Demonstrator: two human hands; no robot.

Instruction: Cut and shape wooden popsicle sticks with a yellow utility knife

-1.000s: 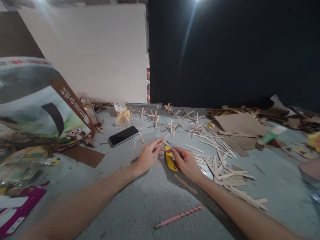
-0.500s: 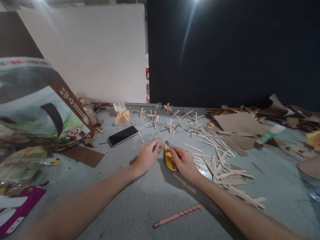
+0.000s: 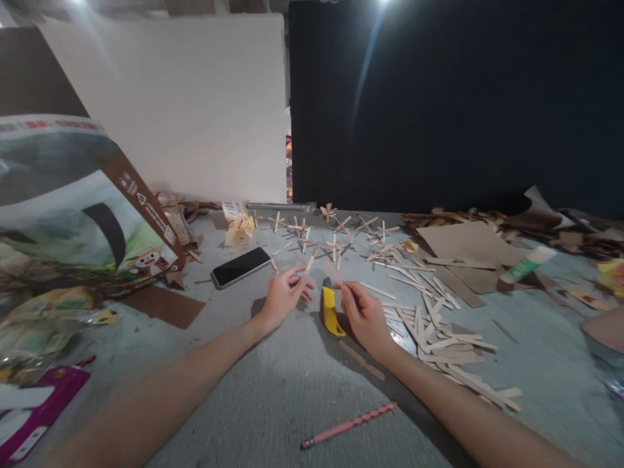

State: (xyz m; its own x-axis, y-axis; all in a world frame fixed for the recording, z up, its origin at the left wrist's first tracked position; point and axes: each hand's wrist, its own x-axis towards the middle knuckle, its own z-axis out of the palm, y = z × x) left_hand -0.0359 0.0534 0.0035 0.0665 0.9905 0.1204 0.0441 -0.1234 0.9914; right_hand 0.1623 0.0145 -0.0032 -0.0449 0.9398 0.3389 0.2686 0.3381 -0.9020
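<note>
Pinched in the fingers of my left hand is a short wooden craft stick piece, tilted upward. My right hand grips another craft stick piece, which points up and to the left. The two pieces are apart. Between my hands a yellow utility knife lies on the grey table, close to my right fingertips. One loose craft stick rests below my right hand. Several crossed craft sticks stand or lie beyond my hands.
A black phone lies left of my left hand. Loose craft sticks are piled at right, near cardboard sheets and a glue stick. A pink pencil is in front. At far left stands a large printed bag.
My hands have moved slightly apart. The stick pieces that were close together between my fingers now point upward separately, one in each hand. More of the utility knife shows.
</note>
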